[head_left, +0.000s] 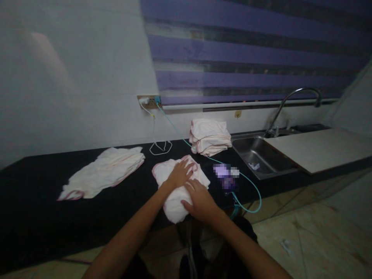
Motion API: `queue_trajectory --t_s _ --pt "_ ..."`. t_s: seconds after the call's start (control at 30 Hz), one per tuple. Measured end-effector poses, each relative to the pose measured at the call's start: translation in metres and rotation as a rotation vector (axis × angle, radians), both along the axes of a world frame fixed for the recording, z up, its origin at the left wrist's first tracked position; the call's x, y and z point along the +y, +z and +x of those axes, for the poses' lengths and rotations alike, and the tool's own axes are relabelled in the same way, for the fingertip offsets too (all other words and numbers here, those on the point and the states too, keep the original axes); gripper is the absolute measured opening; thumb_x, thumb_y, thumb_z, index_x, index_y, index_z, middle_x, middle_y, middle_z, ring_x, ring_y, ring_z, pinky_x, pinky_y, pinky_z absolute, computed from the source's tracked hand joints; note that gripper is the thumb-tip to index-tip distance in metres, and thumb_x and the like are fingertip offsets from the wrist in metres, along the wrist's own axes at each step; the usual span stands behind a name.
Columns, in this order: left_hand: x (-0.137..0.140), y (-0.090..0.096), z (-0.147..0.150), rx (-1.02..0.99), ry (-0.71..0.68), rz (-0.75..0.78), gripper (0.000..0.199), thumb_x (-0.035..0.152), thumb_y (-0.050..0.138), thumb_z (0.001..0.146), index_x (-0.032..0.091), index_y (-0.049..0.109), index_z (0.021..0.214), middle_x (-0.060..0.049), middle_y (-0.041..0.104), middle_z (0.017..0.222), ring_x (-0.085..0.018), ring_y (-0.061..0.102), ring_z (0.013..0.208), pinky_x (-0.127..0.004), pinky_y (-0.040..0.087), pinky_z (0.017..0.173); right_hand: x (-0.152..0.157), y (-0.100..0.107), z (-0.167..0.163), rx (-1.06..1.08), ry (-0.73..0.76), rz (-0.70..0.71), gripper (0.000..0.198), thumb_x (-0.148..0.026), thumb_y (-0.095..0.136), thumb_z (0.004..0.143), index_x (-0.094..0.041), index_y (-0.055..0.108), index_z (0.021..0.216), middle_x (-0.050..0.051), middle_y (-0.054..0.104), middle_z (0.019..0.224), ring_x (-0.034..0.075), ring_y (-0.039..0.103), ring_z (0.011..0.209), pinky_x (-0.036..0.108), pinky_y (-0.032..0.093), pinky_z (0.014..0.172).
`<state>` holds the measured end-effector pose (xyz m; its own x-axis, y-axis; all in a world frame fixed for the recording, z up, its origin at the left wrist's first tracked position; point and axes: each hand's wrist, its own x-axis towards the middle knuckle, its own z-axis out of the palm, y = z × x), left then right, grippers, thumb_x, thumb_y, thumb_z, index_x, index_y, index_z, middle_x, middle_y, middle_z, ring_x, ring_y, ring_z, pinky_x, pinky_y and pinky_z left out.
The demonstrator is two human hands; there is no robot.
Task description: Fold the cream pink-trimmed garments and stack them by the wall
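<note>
A white cloth with pink edging (176, 203) lies bunched or folded at the front of the black counter. My left hand (179, 174) rests flat on its upper part, fingers stretched out. Just to the right, my right hand (200, 200) presses on the same cloth with its fingers spread, the thumb toward the left. Another white cloth (109, 170) is laid out loosely to the left. Behind and to the right stands a stack of folded white cloths (209, 135) with pinkish edges.
A blurred-out purple item (225, 178) lies right of my hands, with a teal cable (257, 193) looping past the counter edge. Farther right are a steel sink (270, 157), a tap (280, 110) and a pale board (322, 149). A socket strip (151, 102) is on the wall.
</note>
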<state>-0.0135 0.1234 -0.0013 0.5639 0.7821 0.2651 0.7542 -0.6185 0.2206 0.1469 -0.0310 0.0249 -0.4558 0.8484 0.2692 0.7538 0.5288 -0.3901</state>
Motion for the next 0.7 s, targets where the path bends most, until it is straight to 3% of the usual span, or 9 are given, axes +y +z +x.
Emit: queue_trajectory --t_s 0.07,0.13,0.3,0.43,0.5,0.57,0.63,0.7 --pt "0.005 -0.010 0.002 0.012 0.106 0.005 0.055 0.041 0.043 0.104 0.019 0.046 0.154 -0.020 0.029 0.168 -0.037 0.025 0.156 -0.060 0.022 0.125 0.002 -0.020 0.001 -0.039 -0.034 -0.020 0.065 -0.048 0.059 0.100 -0.009 0.048 0.151 0.023 0.045 0.159 0.039 0.030 0.153 0.058 0.029 0.122" --pt "0.010 -0.015 0.004 0.023 0.169 -0.007 0.058 0.045 0.045 0.103 0.021 0.046 0.155 -0.018 0.024 0.171 -0.039 0.024 0.156 -0.062 0.021 0.125 0.000 -0.033 0.005 -0.064 -0.034 -0.022 0.071 -0.054 0.055 0.101 -0.008 0.045 0.154 0.024 0.038 0.163 0.042 0.021 0.157 0.060 0.025 0.124" --pt "0.027 -0.006 0.010 0.004 0.155 -0.060 0.057 0.049 0.047 0.101 0.021 0.052 0.151 -0.017 0.037 0.166 -0.038 0.035 0.152 -0.059 0.029 0.123 -0.012 -0.031 0.006 -0.044 -0.029 -0.043 0.084 -0.070 0.056 0.096 -0.008 0.047 0.152 0.025 0.039 0.163 0.043 0.020 0.158 0.065 0.022 0.124" --pt "0.029 0.018 -0.007 -0.081 0.117 -0.047 0.061 0.049 0.037 0.104 0.013 0.046 0.152 -0.016 0.047 0.159 -0.026 0.041 0.149 -0.043 0.032 0.125 -0.019 -0.024 -0.011 0.032 0.075 0.041 0.099 -0.075 0.068 0.085 -0.006 0.045 0.153 0.025 0.039 0.163 0.040 0.021 0.158 0.061 0.022 0.127" --pt "0.020 0.029 -0.026 -0.156 0.131 -0.018 0.062 0.048 0.031 0.105 0.010 0.041 0.154 -0.017 0.047 0.158 -0.023 0.043 0.147 -0.038 0.033 0.125 -0.019 -0.025 -0.024 0.071 0.145 0.098 0.105 -0.074 0.072 0.082 -0.006 0.040 0.156 0.025 0.038 0.164 0.038 0.021 0.159 0.057 0.024 0.127" --pt "0.005 0.033 -0.048 -0.197 0.099 -0.054 0.058 0.048 0.031 0.105 0.012 0.048 0.148 -0.015 0.053 0.152 -0.022 0.049 0.141 -0.037 0.037 0.122 -0.015 -0.032 -0.035 0.085 0.163 0.117 0.109 -0.073 0.073 0.082 -0.004 0.037 0.158 0.027 0.037 0.163 0.039 0.023 0.158 0.056 0.028 0.126" --pt "-0.014 0.028 -0.070 -0.160 0.009 -0.155 0.052 0.049 0.034 0.104 0.016 0.060 0.136 -0.012 0.062 0.143 -0.021 0.055 0.133 -0.037 0.040 0.121 -0.010 -0.041 -0.044 0.060 0.133 0.093 0.114 -0.074 0.074 0.080 -0.002 0.035 0.159 0.030 0.036 0.163 0.042 0.026 0.156 0.059 0.031 0.124" --pt "-0.034 0.017 -0.088 -0.085 -0.056 -0.213 0.051 0.049 0.035 0.105 0.018 0.062 0.135 -0.012 0.061 0.145 -0.022 0.054 0.136 -0.040 0.038 0.123 -0.006 -0.050 -0.047 0.014 0.111 0.060 0.118 -0.077 0.074 0.078 -0.002 0.035 0.159 0.032 0.034 0.163 0.046 0.026 0.155 0.062 0.031 0.122"
